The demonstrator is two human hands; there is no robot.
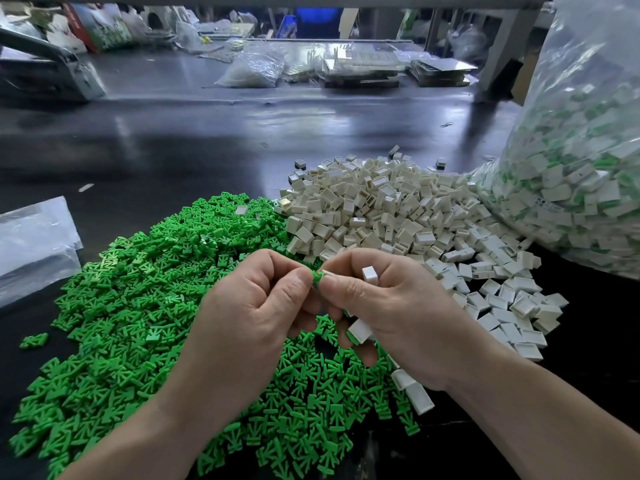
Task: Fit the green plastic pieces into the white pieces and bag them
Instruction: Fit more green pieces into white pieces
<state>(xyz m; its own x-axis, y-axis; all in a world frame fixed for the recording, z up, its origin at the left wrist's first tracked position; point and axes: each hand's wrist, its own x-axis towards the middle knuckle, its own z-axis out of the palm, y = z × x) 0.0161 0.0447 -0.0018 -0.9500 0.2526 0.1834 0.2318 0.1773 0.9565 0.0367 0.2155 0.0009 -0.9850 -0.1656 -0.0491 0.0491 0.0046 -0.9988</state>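
Note:
A wide heap of green plastic pieces (138, 306) covers the dark table on the left. A heap of white pieces (398, 216) lies to its right. Above the green heap, my left hand (249, 313) pinches a green piece (316, 276) at its fingertips. My right hand (388, 306) holds a white piece (329, 273) against that green piece. More white pieces (360, 330) sit in my right hand's curled fingers, and one white piece (369, 274) rests on its knuckles. A large clear bag (581, 161) of fitted white and green pieces stands at the right.
Flat empty clear bags (34, 244) lie at the left edge. The dark table (207, 140) runs back to a far clutter of plastic bags (252, 69) and stacked trays (363, 64). A grey machine (48, 71) stands at the far left.

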